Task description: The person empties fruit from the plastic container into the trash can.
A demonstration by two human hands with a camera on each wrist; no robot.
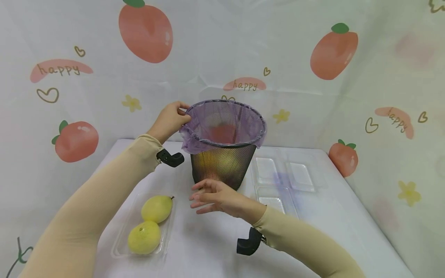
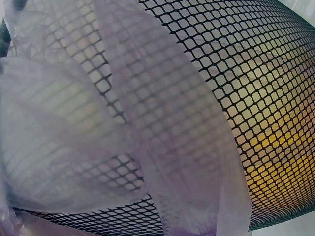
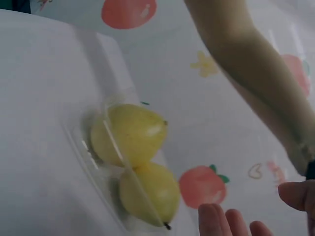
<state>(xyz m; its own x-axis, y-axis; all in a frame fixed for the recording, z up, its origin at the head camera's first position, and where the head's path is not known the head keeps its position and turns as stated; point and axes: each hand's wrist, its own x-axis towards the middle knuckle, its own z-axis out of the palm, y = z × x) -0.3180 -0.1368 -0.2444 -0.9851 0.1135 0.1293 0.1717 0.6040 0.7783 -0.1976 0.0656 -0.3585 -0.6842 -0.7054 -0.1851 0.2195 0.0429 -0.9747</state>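
Note:
A black mesh wastebasket [image 1: 226, 164], lined with a purple plastic bag [image 1: 195, 143] folded over its rim, is in the middle of the head view. My left hand [image 1: 171, 120] pinches the rim and bag at the basket's left side. Through the mesh, yellow and reddish round shapes show; their kind is unclear. My right hand [image 1: 222, 199] hangs in front of the basket with fingers extended and spread, holding nothing. In the left wrist view, loose bag film [image 2: 182, 147] covers part of the mesh, and the hand is hidden.
Two yellow pears [image 1: 157, 208] lie in a clear plastic tray [image 1: 119, 249] at the front left. More clear trays [image 1: 267, 172] are on the table [image 1: 333, 231] right of the basket. A fruit-printed curtain [image 1: 194, 46] hangs behind the table.

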